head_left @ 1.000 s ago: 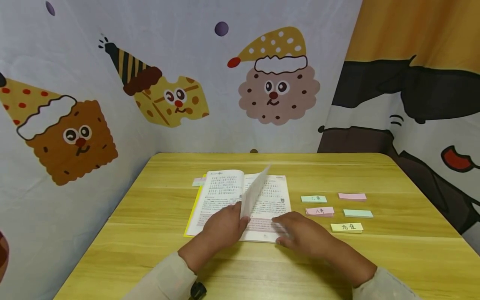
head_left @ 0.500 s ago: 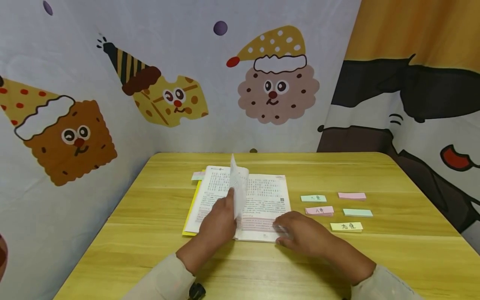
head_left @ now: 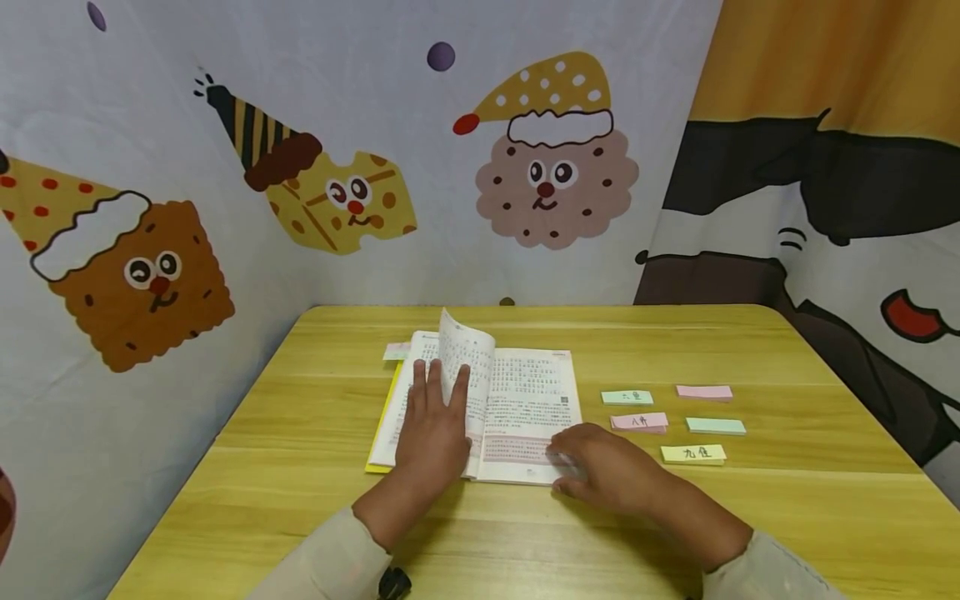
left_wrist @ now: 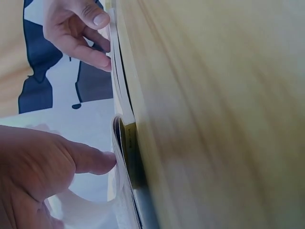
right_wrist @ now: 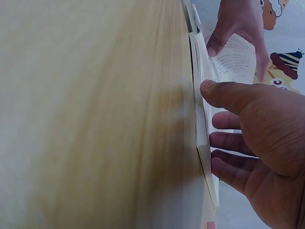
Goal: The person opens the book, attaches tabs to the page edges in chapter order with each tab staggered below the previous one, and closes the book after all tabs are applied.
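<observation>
An open book (head_left: 528,404) with a yellow cover edge lies on the wooden table. My left hand (head_left: 433,437) rests on its left side, fingers spread and straight, against a page (head_left: 468,337) whose top corner still stands up and curls leftward. In the left wrist view, the left thumb (left_wrist: 93,160) touches the book near its spine. My right hand (head_left: 611,471) rests on the lower right corner of the right page. In the right wrist view, its fingertips (right_wrist: 221,139) touch the page, slightly bent, and the thumb lies at the book's lower edge.
Right of the book lie several paper slips: a green one (head_left: 627,397), a pink one (head_left: 638,422), a yellow one (head_left: 693,454) with writing, plus plain pink (head_left: 703,392) and green (head_left: 716,426) ones. A pale tab (head_left: 394,352) sticks out at the book's left.
The lifted page has swung from right to left over the spine. My left hand has gone from holding it upright to lying flat with spread fingers. My right hand stays put.
</observation>
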Action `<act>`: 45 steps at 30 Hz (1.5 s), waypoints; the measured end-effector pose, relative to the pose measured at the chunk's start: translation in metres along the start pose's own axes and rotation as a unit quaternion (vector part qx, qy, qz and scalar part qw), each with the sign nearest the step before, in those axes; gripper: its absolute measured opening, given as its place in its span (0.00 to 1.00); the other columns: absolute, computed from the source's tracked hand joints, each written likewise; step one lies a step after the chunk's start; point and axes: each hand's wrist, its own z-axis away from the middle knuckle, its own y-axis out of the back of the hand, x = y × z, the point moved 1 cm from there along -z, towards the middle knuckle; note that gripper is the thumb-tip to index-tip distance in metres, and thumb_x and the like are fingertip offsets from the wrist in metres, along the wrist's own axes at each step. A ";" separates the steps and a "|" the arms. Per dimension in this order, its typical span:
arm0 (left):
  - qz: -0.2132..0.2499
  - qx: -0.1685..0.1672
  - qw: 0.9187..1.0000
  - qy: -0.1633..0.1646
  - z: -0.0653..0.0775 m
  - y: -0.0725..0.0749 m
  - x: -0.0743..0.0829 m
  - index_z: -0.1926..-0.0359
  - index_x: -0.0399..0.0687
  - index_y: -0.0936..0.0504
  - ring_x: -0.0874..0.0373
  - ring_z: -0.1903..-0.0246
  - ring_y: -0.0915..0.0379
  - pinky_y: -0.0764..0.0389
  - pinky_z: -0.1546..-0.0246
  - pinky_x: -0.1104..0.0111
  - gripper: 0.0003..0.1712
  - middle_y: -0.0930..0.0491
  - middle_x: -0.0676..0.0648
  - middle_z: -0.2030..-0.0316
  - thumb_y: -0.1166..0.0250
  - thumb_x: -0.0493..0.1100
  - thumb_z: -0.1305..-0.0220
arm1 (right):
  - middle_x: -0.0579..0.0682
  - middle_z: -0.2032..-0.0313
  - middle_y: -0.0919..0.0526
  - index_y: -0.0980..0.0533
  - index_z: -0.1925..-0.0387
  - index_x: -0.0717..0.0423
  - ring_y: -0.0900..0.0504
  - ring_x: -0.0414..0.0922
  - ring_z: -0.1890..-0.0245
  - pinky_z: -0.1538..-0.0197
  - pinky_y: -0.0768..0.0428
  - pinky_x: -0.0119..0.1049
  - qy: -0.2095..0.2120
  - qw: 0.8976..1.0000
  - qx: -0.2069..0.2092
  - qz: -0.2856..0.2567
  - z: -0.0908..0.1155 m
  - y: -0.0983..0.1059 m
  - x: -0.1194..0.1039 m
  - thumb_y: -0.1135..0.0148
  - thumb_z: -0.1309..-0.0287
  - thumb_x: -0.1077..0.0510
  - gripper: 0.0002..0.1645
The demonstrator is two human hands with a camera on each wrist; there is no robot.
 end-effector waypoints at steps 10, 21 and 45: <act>-0.044 0.011 0.998 -0.045 -0.001 0.001 0.001 0.26 0.49 0.30 0.33 0.22 0.67 0.50 0.25 0.49 0.39 0.52 0.29 0.23 0.29 0.39 0.38 | 0.48 0.48 0.16 0.17 0.48 0.56 0.20 0.50 0.44 0.39 0.23 0.48 -0.003 1.000 0.001 0.005 0.000 -0.001 0.001 0.23 0.44 0.49 0.25; 0.041 -0.115 0.988 -0.092 0.004 -0.005 0.004 0.41 0.48 0.18 0.42 0.31 0.33 0.23 0.41 0.52 0.19 0.27 0.42 0.32 0.43 0.29 0.27 | 0.49 0.47 0.16 0.16 0.49 0.55 0.20 0.50 0.43 0.39 0.23 0.48 -0.007 1.000 -0.003 0.012 0.000 -0.002 -0.001 0.23 0.45 0.49 0.24; 0.061 -0.149 0.986 -0.053 0.005 -0.004 0.005 0.40 0.44 0.21 0.43 0.34 0.30 0.25 0.40 0.52 0.30 0.25 0.38 0.36 0.27 0.53 0.38 | 0.49 0.50 0.15 0.16 0.50 0.58 0.18 0.47 0.48 0.44 0.20 0.48 -0.007 1.000 -0.008 -0.026 -0.002 0.004 0.004 0.27 0.39 0.54 0.19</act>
